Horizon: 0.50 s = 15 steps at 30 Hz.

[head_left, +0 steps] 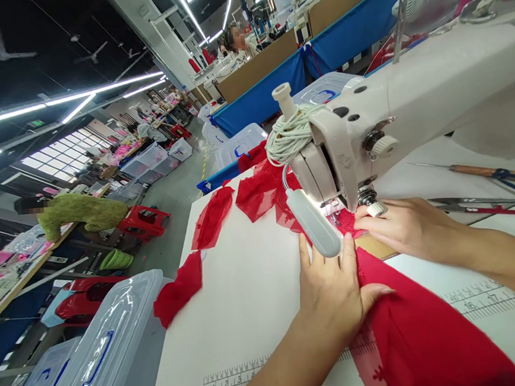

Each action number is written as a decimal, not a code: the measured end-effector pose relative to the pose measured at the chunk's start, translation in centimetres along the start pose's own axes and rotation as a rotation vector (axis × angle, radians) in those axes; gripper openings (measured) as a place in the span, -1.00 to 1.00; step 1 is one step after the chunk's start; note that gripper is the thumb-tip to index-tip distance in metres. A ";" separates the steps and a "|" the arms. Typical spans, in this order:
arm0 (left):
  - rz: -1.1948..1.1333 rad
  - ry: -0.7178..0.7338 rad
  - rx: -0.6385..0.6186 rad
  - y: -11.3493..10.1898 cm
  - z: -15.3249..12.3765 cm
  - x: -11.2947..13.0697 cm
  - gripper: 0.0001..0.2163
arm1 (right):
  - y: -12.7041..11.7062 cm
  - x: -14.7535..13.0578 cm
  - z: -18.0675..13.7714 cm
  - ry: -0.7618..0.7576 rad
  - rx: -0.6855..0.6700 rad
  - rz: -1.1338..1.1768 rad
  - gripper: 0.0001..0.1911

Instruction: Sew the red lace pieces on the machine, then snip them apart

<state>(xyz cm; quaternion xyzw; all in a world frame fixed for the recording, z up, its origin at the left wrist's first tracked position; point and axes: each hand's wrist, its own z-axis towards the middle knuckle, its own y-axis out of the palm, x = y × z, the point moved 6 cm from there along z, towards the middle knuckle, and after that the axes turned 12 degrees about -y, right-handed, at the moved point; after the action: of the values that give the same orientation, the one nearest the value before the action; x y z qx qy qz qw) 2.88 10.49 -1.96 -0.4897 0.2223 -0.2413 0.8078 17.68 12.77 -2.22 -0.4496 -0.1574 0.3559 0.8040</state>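
Work seems about midway: red fabric (429, 334) lies on the table (248, 301) under the sewing machine (411, 103) needle, left hand (331, 288) spread flat on it, right hand (403, 229) open with fingertips on its lace edge, while several red pieces (212, 217), seemingly already sewn, trail behind.

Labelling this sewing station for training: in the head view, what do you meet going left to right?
Clear lidded bin → loose red fabric scrap → left hand → right hand → wooden-handled tool.

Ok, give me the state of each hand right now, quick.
Left hand: open, flat on the red fabric.
Right hand: open, resting on the red fabric beside the sewing machine.
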 end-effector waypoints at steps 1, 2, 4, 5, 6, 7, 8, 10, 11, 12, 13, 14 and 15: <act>0.002 0.003 -0.002 0.1 0.0 -0.1 -0.23 | 0.0 0.0 0.1 -0.008 -0.021 -0.021 -0.75; 0.003 0.005 -0.003 0.2 0.0 -0.1 -0.23 | -0.1 -0.1 0.2 -0.013 -0.035 -0.040 -0.75; 0.000 0.002 -0.002 0.3 0.0 -0.3 -0.22 | -0.4 -0.2 0.3 -0.011 -0.021 -0.066 -0.75; -0.004 -0.005 -0.003 0.4 0.1 -0.4 -0.22 | -0.6 -0.3 0.4 -0.013 -0.005 -0.085 -0.74; -0.011 -0.012 -0.005 0.5 0.1 -0.5 -0.22 | -0.8 -0.4 0.5 -0.019 0.013 -0.112 -0.73; -0.019 -0.016 -0.007 0.6 0.2 -0.6 -0.22 | -1.0 -0.5 0.6 -0.029 0.030 -0.144 -0.71; -0.034 -0.015 -0.008 0.7 0.2 -0.7 -0.22 | -1.3 -0.7 0.7 -0.045 0.050 -0.167 -0.70; -0.087 -0.001 -0.013 0.8 0.4 -0.8 -0.20 | -1.7 -1.2 0.8 -0.094 0.089 -0.157 -0.67; -0.121 0.008 -0.019 0.9 0.4 -0.8 -0.19 | -1.8 -1.4 0.8 -0.122 0.105 -0.125 -0.67; -0.153 0.017 -0.025 0.9 0.5 -0.8 -0.18 | -1.8 -1.6 0.8 -0.149 0.117 -0.080 -0.67; -0.175 0.026 -0.033 0.8 0.5 -0.7 -0.18 | -1.8 -1.7 0.7 -0.173 0.118 -0.033 -0.68; -0.184 0.036 -0.040 0.7 0.5 -0.6 -0.18 | -1.6 -1.8 0.6 -0.187 0.112 0.008 -0.70; -0.179 0.046 -0.042 0.6 0.5 -0.5 -0.18 | -1.4 -1.8 0.4 -0.193 0.101 0.038 -0.71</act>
<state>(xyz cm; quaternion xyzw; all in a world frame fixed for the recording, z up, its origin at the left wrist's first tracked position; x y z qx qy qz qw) 2.88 11.39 -2.26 -0.5187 0.2014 -0.3190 0.7672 16.79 11.25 -0.68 -0.3752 -0.2075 0.4200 0.7999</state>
